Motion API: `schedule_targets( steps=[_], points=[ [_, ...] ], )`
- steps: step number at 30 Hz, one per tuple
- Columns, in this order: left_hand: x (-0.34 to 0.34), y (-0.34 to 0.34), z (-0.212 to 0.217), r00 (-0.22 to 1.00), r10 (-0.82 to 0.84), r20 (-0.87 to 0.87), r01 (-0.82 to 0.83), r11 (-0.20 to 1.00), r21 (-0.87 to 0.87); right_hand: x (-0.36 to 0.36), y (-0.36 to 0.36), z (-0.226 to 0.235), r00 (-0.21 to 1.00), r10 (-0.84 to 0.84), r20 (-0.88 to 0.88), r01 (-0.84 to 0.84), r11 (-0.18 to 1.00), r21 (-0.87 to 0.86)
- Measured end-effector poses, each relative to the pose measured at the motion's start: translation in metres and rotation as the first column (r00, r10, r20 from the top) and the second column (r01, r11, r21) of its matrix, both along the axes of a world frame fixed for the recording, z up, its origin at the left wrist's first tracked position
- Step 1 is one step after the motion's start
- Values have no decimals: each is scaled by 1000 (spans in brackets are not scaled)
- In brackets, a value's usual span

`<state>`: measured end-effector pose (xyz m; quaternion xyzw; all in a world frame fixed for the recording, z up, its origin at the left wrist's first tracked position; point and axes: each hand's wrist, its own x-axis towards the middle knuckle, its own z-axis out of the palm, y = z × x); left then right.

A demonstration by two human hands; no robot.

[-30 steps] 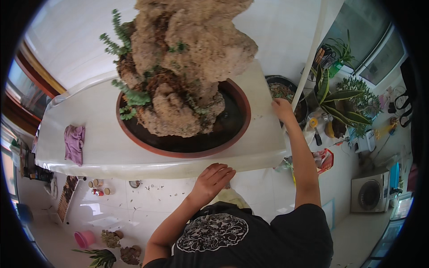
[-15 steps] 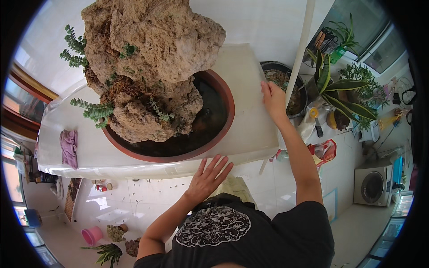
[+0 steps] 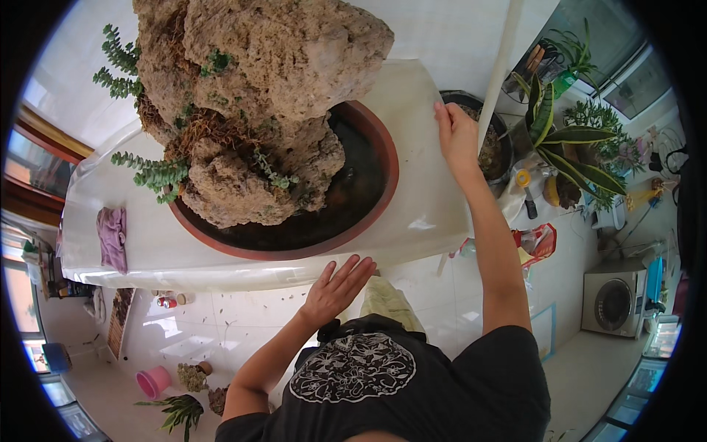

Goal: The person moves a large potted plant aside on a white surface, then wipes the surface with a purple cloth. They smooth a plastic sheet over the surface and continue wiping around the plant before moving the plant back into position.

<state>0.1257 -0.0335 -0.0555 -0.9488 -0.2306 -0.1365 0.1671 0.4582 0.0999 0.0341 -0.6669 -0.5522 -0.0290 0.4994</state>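
A large rough brown rock with small succulents growing on it stands in an oval reddish-brown basin of dark water. Under the basin, a clear, glossy plastic table cover is spread over the table. My right hand is closed at the cover's right edge, its thumb and fingers pinching the rim of the sheet. By the front edge my left hand is stretched flat with its fingers out and holds nothing. Whether its fingertips touch the cover I cannot tell.
A crumpled purple cloth lies at the table's left end. Beyond the right edge are a dark round pot, a pale pole and a snake plant. A pink pot stands on the floor, lower left.
My right hand has shifted a little farther up along the table's right edge. My left hand has moved slightly left and down, its fingers closer together.
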Motion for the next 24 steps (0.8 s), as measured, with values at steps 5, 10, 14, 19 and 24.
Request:
schedule_targets(
  steps=[5,10,14,19,24],
  points=[
    [1,3,-4,999,19,-34,-16,998,66,-3,8,2,1000,-19,6,19,999,-30],
    [2,0,13,993,-9,117,32,980,-198,2,9,-3,999,-37,-5,37,998,-59],
    [-1,2,52,945,-44,325,158,929,-334,15,3,-16,997,-59,-47,52,990,-129],
    [36,19,95,922,-111,370,190,964,-186,22,1,-28,977,-56,-205,7,973,-232],
    [75,54,133,968,-191,165,213,969,-127,33,-7,-37,944,-51,-326,-60,945,-321]
  ],
)
